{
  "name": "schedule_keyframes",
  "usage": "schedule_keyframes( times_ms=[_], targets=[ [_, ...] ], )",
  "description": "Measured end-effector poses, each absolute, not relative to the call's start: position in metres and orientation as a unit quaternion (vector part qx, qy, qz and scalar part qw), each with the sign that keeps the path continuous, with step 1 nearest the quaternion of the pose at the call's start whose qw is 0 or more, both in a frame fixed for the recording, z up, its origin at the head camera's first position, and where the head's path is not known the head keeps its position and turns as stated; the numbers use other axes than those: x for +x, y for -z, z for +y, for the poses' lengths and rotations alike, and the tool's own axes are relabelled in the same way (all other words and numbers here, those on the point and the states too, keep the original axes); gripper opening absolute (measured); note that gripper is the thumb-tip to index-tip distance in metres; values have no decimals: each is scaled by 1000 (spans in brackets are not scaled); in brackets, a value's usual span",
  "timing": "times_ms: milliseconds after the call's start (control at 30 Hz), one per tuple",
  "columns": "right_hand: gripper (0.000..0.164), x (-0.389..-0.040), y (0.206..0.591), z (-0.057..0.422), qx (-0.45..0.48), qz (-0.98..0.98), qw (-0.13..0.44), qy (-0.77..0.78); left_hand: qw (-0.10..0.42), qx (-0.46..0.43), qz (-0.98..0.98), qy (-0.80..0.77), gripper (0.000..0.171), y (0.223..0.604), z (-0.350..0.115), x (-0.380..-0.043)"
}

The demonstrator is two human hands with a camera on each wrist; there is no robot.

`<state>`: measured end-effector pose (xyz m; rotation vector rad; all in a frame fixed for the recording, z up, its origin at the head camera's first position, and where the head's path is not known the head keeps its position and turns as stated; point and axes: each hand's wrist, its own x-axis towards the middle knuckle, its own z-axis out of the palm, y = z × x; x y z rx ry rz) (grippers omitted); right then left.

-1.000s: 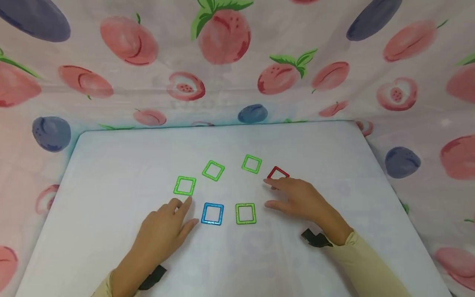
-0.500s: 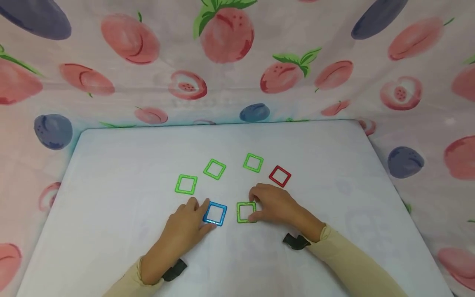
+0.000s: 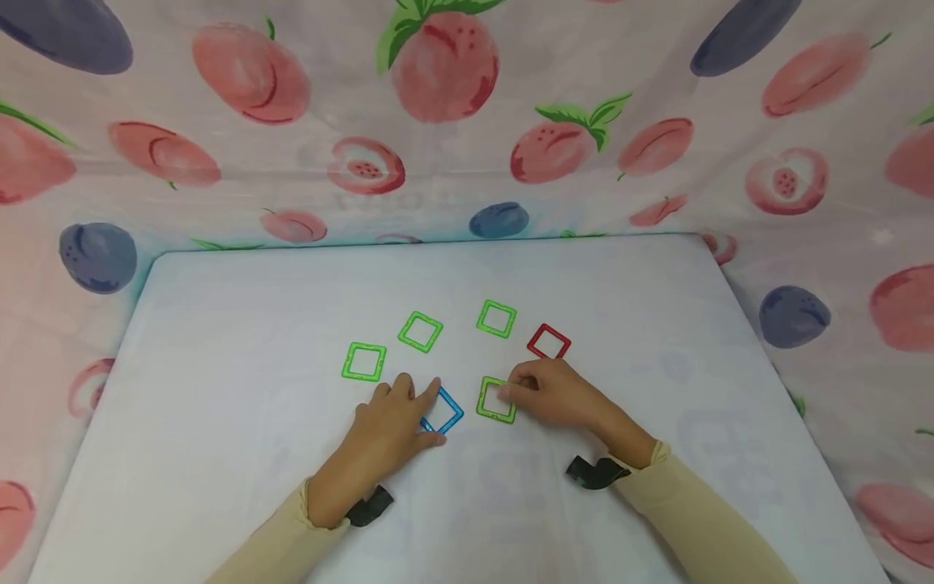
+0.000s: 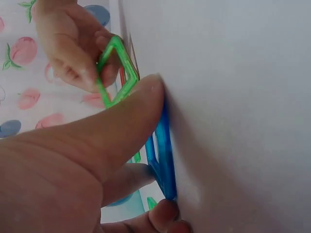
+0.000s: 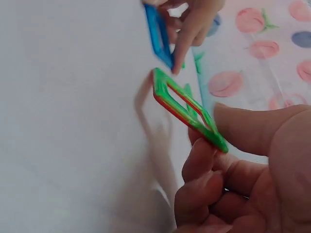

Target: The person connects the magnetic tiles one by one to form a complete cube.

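My left hand (image 3: 387, 426) holds a blue square magnetic tile (image 3: 453, 401), with index finger and thumb at opposite corners. The left wrist view shows the blue tile (image 4: 166, 155) edge-on, the thumb partly covering it. A green square magnetic tile (image 3: 496, 416) is pinched at its right side by my right hand (image 3: 565, 393). Tilted and raised above the table, this green tile (image 5: 170, 104) has its free corner pointing towards the blue one in the right wrist view. A gap separates the two held tiles in the head view.
Farther back on the white table (image 3: 241, 324) lie a left green tile (image 3: 347, 360), a middle green tile (image 3: 435, 339) and another green tile (image 3: 481, 314). Just beyond my right hand is a red tile (image 3: 557, 333). A fruit-print cloth (image 3: 438, 195) hangs behind the table.
My right hand moved from beside the red tile to the near green tile, then gripped and tilted it. My left hand came right, took the blue tile, turned it and shifted it right.
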<state>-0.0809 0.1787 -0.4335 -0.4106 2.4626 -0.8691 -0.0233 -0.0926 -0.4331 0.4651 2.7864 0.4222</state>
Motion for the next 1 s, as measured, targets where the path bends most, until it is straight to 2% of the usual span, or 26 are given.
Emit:
schedule_keyframes(
  times_ms=[233, 433, 733, 1000],
  targets=[
    [17, -87, 429, 181, -75, 857, 307, 407, 151, 156, 963, -160, 75, 434, -92, -34],
    [20, -87, 434, 183, -29, 831, 314, 458, 149, 171, 956, -189, 72, 435, -97, -34],
    [23, -87, 442, 171, -59, 819, 311, 478, 161, 145, 946, -241, 63, 435, -95, -36],
    [23, -88, 447, 160, -61, 800, 333, 495, 157, 128, 946, -254, 57, 435, -93, -36]
  ],
)
